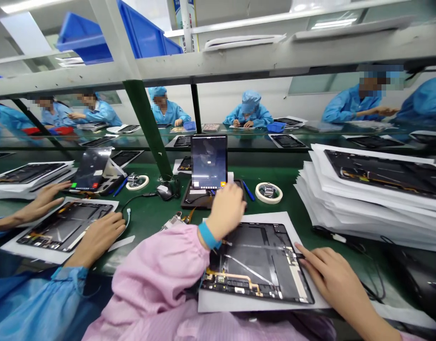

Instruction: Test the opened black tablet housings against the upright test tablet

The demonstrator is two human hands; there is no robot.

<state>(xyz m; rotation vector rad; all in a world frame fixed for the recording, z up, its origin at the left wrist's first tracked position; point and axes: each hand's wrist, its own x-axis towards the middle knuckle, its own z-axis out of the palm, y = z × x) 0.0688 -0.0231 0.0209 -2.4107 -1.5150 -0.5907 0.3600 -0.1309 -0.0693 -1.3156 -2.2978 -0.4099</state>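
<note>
- Our left hand [227, 208], pink sleeve, blue wristband, reaches forward, fingers curled at the base of the propped tablet screen [208, 162]; whether it grips anything we cannot tell.
- Our right hand [331, 274] lies spread, fingertips on the right edge of the opened tablet chassis [257, 263].
- Chassis lies on a white sheet just before us, internals exposed, no cover on; work looks midway.
- Tape rolls [269, 192], stacked trays [374, 194] right, co-worker's hands [97, 237] left crowd the bench.
</note>
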